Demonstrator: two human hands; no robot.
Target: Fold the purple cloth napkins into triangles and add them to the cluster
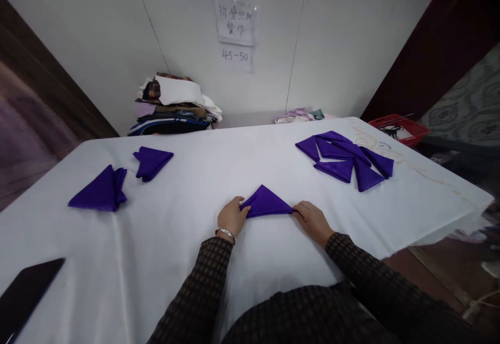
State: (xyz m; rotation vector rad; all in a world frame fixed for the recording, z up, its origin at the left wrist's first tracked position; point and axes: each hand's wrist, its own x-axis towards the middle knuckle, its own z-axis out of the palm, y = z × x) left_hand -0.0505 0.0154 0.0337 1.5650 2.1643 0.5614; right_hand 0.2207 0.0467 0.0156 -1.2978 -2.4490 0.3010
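A purple napkin [267, 201], folded into a triangle, lies on the white tablecloth [226, 167] in front of me with its peak pointing away. My left hand [233, 216] pinches its left corner, the thumb on top; a bracelet circles that wrist. At the right corner, the fingers of my right hand [311, 221] are closed on the cloth's tip. Off to the right lies a group of several folded purple napkins [336, 171], some overlapping. Two more sit on the left: a folded napkin [154, 163] farther back and another folded napkin [96, 192] nearer.
Behind the table's far edge rises a stack of folded clothes [175, 107], with a smaller cloth pile [297, 116] to its right. A red basket [406, 129] stands beyond the right edge. A dark flat object [29, 294] lies at the near left. Paper signs [237, 26] hang on the wall.
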